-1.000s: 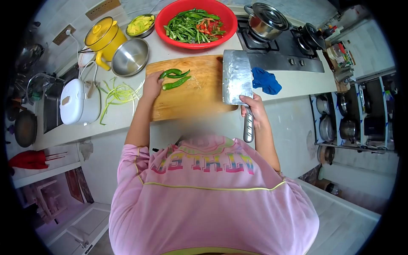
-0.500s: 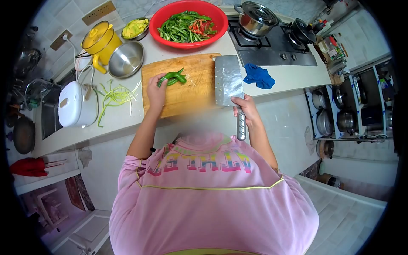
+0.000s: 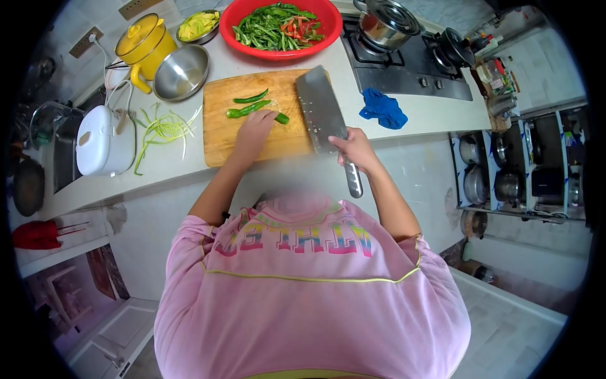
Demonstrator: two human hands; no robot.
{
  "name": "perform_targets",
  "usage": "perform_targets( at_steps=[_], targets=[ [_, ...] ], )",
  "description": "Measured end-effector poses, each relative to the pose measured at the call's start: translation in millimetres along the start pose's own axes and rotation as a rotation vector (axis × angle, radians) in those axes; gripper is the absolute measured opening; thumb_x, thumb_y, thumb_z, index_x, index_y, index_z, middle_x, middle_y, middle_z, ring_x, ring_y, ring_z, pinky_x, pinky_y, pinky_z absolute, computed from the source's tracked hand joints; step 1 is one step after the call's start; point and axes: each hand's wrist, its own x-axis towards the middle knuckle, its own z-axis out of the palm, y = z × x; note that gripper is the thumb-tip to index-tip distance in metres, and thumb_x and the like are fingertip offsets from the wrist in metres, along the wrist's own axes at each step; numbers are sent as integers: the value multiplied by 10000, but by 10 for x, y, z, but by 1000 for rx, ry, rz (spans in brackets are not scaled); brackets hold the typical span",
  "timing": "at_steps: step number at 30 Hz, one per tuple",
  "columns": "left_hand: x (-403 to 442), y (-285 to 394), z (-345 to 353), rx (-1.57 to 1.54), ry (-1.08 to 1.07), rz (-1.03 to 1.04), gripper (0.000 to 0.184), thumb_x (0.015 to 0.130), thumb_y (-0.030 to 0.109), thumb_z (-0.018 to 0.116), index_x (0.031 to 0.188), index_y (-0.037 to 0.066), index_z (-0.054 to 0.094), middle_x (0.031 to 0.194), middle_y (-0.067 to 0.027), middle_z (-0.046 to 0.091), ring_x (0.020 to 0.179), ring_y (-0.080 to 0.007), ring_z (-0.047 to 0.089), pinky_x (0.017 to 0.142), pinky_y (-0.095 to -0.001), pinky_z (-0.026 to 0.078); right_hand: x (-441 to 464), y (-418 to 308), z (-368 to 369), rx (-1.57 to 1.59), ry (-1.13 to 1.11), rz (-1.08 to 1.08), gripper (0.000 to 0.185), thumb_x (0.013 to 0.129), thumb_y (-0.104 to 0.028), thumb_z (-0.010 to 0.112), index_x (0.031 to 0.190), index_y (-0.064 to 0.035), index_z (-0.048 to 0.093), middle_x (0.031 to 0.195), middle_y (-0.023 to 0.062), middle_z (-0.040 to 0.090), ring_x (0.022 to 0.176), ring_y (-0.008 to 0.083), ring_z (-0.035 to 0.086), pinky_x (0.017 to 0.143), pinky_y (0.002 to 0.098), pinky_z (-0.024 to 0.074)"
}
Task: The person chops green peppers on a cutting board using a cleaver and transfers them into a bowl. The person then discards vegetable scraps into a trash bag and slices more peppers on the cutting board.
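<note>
My right hand (image 3: pixel 355 150) is wrapped round the grip of a wide steel cleaver (image 3: pixel 320 104), its blade tilted over the right part of the wooden cutting board (image 3: pixel 218 142). Small bits cling to the blade. On the board, my left hand (image 3: pixel 255 131) has its fingers closed on a green chili pepper (image 3: pixel 282 118), whose end sticks out to the right. Just beyond those fingers lie a second green chili (image 3: pixel 237 113) and a slimmer third one (image 3: pixel 251 96). Pale seeds are scattered near them.
Behind the board stands a red basin (image 3: pixel 328 39) of sliced green and red peppers. A steel bowl (image 3: pixel 182 72), yellow pot (image 3: pixel 151 54), white rice cooker (image 3: pixel 104 142) and pale green strips (image 3: pixel 167 128) are leftward. Rightward lie a blue cloth (image 3: pixel 383 108) and a gas stove (image 3: pixel 410 79).
The chilies, bunched together before, now lie spread apart. My left hand has shifted right onto one of them. The cleaver has swung left, its blade now leaning over the board.
</note>
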Motion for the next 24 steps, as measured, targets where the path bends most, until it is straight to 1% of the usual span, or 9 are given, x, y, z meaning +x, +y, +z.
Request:
perform_targets(
  at_steps=[3, 6, 9, 12, 15, 18, 21, 24],
  targets=[
    [-10, 13, 104, 21, -103, -47, 237, 755, 27, 524, 974, 70, 605, 985, -62, 599, 933, -231, 566, 769, -327, 486, 101, -185, -14, -653, -28, -11, 205, 844, -169, 597, 775, 24, 582, 668, 156, 613, 460, 238, 576, 486, 358, 471],
    [-122, 67, 179, 50, -133, -24, 246, 753, 33, 514, 977, 76, 607, 982, -46, 608, 934, -217, 572, 781, -322, 493, 233, -138, -66, -1096, -33, -324, 214, 842, -206, 576, 822, 5, 607, 709, 203, 618, 623, 334, 614, 616, 435, 484],
    [-198, 125, 198, 52, -92, -40, 249, 762, 53, 519, 991, 83, 610, 1005, -40, 613, 956, -202, 576, 787, -308, 501, 267, -143, -51, -1136, -98, -279, 187, 833, -204, 567, 836, -25, 621, 710, 205, 617, 734, 388, 600, 688, 474, 467],
    [-282, 141, 267, 93, -38, -52, 255, 765, 73, 529, 1005, 89, 615, 1012, -34, 620, 966, -195, 583, 787, -292, 505, 315, -135, -9, -1177, -93, -302, 185, 838, -196, 560, 823, -19, 611, 671, 211, 602, 707, 390, 598, 676, 478, 466],
    [-291, 119, 290, 109, 9, -35, 262, 762, 84, 544, 1011, 94, 623, 1011, -29, 625, 953, -185, 592, 766, -278, 514, 288, -221, 81, -1077, -67, -321, 179, 837, -192, 561, 814, -19, 604, 672, 215, 599, 696, 399, 594, 671, 480, 468],
    [-292, 146, 263, 129, 41, -40, 250, 758, 85, 546, 994, 93, 628, 989, -23, 629, 941, -181, 596, 734, -271, 521, 223, -365, 203, -1037, -74, -319, 218, 842, -227, 570, 805, -13, 588, 640, 207, 588, 656, 392, 586, 619, 469, 457],
    [-307, 128, 283, 101, 38, -59, 249, 754, 87, 546, 987, 93, 630, 966, -14, 622, 921, -171, 596, 705, -263, 525, 271, -312, 267, -1135, -111, -336, 211, 841, -217, 569, 806, -10, 584, 639, 212, 585, 653, 390, 587, 611, 469, 458],
    [-286, 146, 264, 75, 57, -68, 193, 726, 50, 601, 912, 75, 649, 908, -22, 637, 849, -161, 609, 683, -258, 523, 318, -338, 243, -1246, -157, -364, 208, 842, -210, 562, 806, -6, 583, 636, 215, 583, 650, 386, 590, 605, 464, 463]
  ],
)
